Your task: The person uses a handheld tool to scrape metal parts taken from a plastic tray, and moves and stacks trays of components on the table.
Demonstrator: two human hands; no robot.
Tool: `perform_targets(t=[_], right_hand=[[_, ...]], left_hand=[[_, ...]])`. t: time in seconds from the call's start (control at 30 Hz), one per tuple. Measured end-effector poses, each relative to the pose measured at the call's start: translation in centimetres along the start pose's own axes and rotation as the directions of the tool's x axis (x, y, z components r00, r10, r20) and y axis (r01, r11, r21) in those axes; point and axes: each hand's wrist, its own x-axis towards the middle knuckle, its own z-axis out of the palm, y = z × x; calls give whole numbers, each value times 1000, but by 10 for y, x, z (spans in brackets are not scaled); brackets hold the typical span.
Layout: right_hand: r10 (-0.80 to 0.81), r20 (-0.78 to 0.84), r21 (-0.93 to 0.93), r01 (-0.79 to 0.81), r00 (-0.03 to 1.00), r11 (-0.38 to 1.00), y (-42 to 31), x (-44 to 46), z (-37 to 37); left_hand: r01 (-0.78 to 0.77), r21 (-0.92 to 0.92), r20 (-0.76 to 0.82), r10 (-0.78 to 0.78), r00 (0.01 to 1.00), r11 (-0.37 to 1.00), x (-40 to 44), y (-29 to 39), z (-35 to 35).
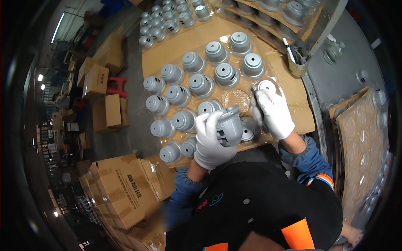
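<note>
My left hand (211,144), in a white glove, is closed around a grey cup-shaped metal housing (230,129) with rectangular slots in its side. The housing is tilted and held above the tray. To the right, my gloved right hand (274,113) has curled fingers with something dark and slim along them, whose kind I cannot make out. Just beyond its fingers stands another grey housing (266,86). Several more housings (201,85) stand in rows in a clear plastic tray (238,101), where a bare round pocket shows between my hands.
Cardboard (180,44) lies under the tray, with more housings at the back. A cup of pens (297,67) stands at the table's right edge near a loaded rack (293,27). Cartons (125,188) are stacked at left. Another person's hand (355,236) shows at lower right.
</note>
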Motion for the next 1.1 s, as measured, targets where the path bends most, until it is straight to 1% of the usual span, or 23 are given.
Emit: perform_targets(t=[0.03, 0.07, 0.1, 0.13, 0.17, 0.2, 0.27, 0.33, 0.37, 0.4, 0.47, 0.53, 0.6, 0.63, 0.67, 0.73, 0.77, 0.83, 0.87, 0.93, 0.97, 1.0, 1.1], right_hand=[[-206, -121, -196, 180, 971, 964, 2, -1, 5], [-418, -195, -405, 315, 887, 858, 5, -3, 11], [-648, -109, -620, 457, 754, 637, 9, -3, 11], [-804, -32, -686, 572, 593, 449, 4, -4, 17], [-769, 48, -700, 571, 637, 429, 0, -6, 21], [-726, 126, -710, 572, 676, 410, -3, -9, 23], [-709, 86, -685, 559, 700, 468, 6, -8, 16], [-721, -141, -770, 383, 678, 510, 12, -1, -5], [-778, -95, -893, 292, 621, 342, 11, 5, -18], [-743, -177, -878, 238, 645, 416, 25, 13, -31], [-747, -278, -839, 225, 604, 495, 38, 17, -48], [-727, -309, -811, 230, 613, 538, 38, 14, -55], [-705, -343, -779, 232, 620, 583, 40, 12, -61], [-689, -337, -776, 225, 642, 589, 41, 11, -63], [-671, -330, -773, 217, 665, 596, 41, 11, -64], [-661, -318, -757, 237, 680, 608, 40, 10, -68], [-668, -307, -751, 258, 678, 608, 40, 10, -70], [-677, -306, -743, 276, 670, 610, 44, 13, -76], [-673, -314, -741, 271, 669, 615, 45, 14, -78], [-627, -351, -706, 244, 696, 665, 46, 16, -82], [-626, -356, -705, 240, 694, 668, 46, 17, -83], [-611, -390, -672, 241, 689, 700, 47, 19, -84], [-574, -448, -609, 236, 686, 757, 50, 22, -88]], left_hand=[[56, -65, 40, -54, 998, 996, 2, 6, -1], [50, -75, 47, -46, 998, 996, 4, 10, 0], [69, -94, 129, -56, 990, 993, 5, 13, 2], [89, -111, 212, -64, 975, 990, 6, 16, 4], [3, -114, 184, 18, 983, 993, 1, 15, 16], [-222, -14, 67, 223, 973, 975, 0, 16, 32], [-282, -17, 2, 283, 959, 959, -1, 18, 39], [-271, -50, -12, 271, 963, 961, 1, 14, 34], [-205, -91, 53, 210, 976, 975, 7, 16, 22], [-70, -99, 39, 74, 996, 993, 10, 17, 19], [243, -247, 119, -219, 968, 938, 31, 12, 15], [409, -419, 253, -328, 910, 811, 40, -41, 29], [591, -386, 399, -449, 799, 708, 51, -71, 48], [666, -395, 519, -444, 730, 633, 63, -70, 53], [611, -260, 551, -405, 729, 747, 68, -84, 64], [550, 130, 627, -498, 600, 825, 74, -89, 78], [548, 132, 628, -498, 599, 826, 81, -84, 79], [466, 365, 599, -587, 545, 806, 95, -71, 79], [461, 370, 602, -586, 542, 807, 99, -60, 80], [67, 646, 431, -437, 790, 760, 102, -31, 86], [44, 469, 383, -248, 890, 882, 102, -19, 90], [-47, 251, 384, -55, 922, 967, 103, -15, 97], [20, 258, 578, -170, 798, 966, 115, 4, 130]])
